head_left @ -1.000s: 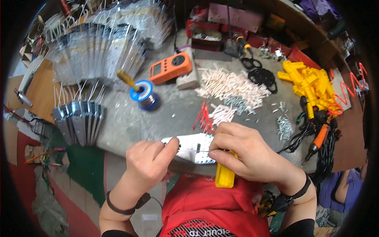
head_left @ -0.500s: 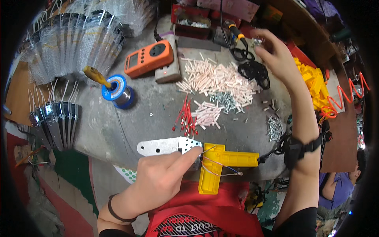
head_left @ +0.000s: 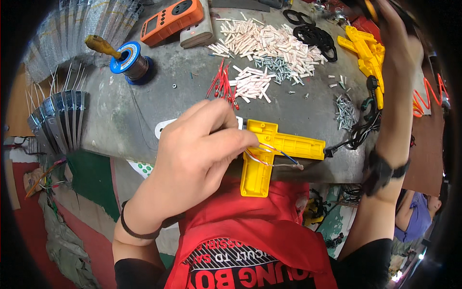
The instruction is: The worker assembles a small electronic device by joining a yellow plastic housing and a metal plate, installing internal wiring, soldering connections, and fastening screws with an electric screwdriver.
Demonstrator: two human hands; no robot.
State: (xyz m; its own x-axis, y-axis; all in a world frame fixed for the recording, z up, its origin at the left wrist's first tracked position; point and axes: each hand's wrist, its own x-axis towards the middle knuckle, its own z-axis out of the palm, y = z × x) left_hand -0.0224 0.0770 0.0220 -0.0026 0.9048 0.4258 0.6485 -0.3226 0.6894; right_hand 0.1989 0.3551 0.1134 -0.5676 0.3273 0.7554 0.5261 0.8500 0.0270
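My left hand (head_left: pixel 197 149) is closed in a pinch over the left side of a yellow plastic T-shaped housing (head_left: pixel 298 144). Thin red, white and blue wires (head_left: pixel 279 155) run from its fingertips across the housing's hollow side. Behind that hand, a white metal plate (head_left: pixel 163 127) is mostly covered. Up at the far right, my right hand (head_left: pixel 402 48) is closed around a dark tool with an orange-yellow band (head_left: pixel 370 9). The tool is cut off by the picture's edge and blurred, so its kind is unclear.
Pale sleeves (head_left: pixel 269 43), screws (head_left: pixel 345 111) and red-tipped leads (head_left: pixel 221 82) lie beyond the housing. A solder spool (head_left: pixel 130 60) with a wooden-handled tool and an orange meter (head_left: pixel 171 21) stand left. Yellow housings (head_left: pixel 363 48), black cable (head_left: pixel 358 137) and a red coiled hose (head_left: pixel 423 98) are right.
My right hand has moved right and closed on the dark tool. The left has gone from touching the metal plate to pinching at the wires. The view has tipped lower.
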